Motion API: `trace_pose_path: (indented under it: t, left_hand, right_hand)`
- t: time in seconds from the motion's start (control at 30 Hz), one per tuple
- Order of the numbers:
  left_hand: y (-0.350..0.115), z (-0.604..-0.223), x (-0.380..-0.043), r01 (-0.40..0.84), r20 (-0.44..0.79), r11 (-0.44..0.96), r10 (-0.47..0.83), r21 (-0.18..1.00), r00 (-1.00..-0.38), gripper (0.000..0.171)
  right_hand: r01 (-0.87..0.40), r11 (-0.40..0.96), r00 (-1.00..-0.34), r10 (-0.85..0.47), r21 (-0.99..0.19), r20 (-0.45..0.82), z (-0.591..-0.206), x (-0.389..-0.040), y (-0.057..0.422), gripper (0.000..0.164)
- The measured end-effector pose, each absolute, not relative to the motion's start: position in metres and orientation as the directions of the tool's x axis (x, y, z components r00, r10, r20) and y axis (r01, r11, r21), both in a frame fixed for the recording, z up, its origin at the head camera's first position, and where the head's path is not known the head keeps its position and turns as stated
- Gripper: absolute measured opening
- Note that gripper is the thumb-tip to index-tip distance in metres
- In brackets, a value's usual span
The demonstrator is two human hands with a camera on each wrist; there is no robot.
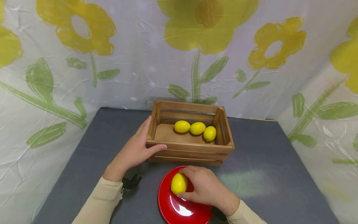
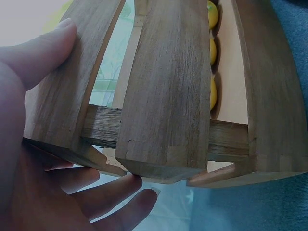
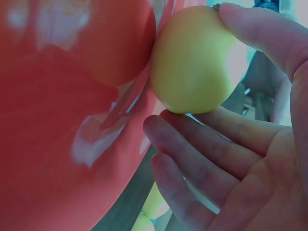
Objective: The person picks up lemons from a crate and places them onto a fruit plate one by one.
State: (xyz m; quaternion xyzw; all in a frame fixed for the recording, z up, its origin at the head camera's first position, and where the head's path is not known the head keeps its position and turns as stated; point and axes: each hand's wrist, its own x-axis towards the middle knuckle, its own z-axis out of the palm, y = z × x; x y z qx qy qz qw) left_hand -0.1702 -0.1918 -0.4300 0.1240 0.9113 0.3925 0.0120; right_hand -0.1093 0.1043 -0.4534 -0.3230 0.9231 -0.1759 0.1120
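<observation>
A wooden slatted crate (image 1: pixel 193 149) stands on the dark table, with three yellow lemons (image 1: pixel 197 128) in a row inside, toward its right side. My left hand (image 1: pixel 137 151) holds the crate's front left corner. Its thumb lies on the front slat, and its fingers touch the left end, as the left wrist view shows. In front of the crate is a shiny red plate (image 1: pixel 174 211). My right hand (image 1: pixel 205 188) pinches another lemon (image 1: pixel 179 183) over the plate between thumb and fingers; in the right wrist view this lemon (image 3: pixel 192 62) appears to touch the plate.
Dark cloth-like covering spreads over the table (image 1: pixel 257 155) on both sides of the crate. A pale sheet printed with yellow flowers (image 1: pixel 134 68) hangs behind and along the sides. A black strap (image 1: pixel 131 182) sits at the left wrist.
</observation>
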Motion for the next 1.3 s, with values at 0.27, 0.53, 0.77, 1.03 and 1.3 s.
trace_pose_path:
  t: [0.27,0.53,0.77,1.03,1.3]
  left_hand:
    - [-0.192,-0.429,-0.171,0.224,0.080,0.665,0.241,0.712,-0.967,0.131]
    - [-0.191,-0.431,-0.170,0.216,0.077,0.652,0.235,0.727,-0.969,0.132]
    - [-0.191,-0.431,-0.170,0.222,0.087,0.659,0.231,0.719,-0.969,0.132]
    - [-0.191,-0.429,-0.170,0.221,0.086,0.654,0.233,0.723,-0.969,0.133]
    - [-0.191,-0.429,-0.170,0.218,0.081,0.662,0.232,0.717,-0.969,0.132]
  right_hand:
    - [-0.535,0.738,-0.770,-0.626,-0.410,-0.121,-0.453,-0.110,0.105,0.066]
    - [-0.525,0.753,-0.777,-0.614,-0.396,-0.138,-0.452,-0.110,0.106,0.068]
    - [-0.547,0.741,-0.769,-0.628,-0.389,-0.117,-0.453,-0.109,0.107,0.070]
    - [-0.556,0.725,-0.767,-0.636,-0.406,-0.084,-0.448,-0.109,0.109,0.074]
    - [-0.564,0.714,-0.769,-0.637,-0.415,-0.052,-0.434,-0.113,0.113,0.074]
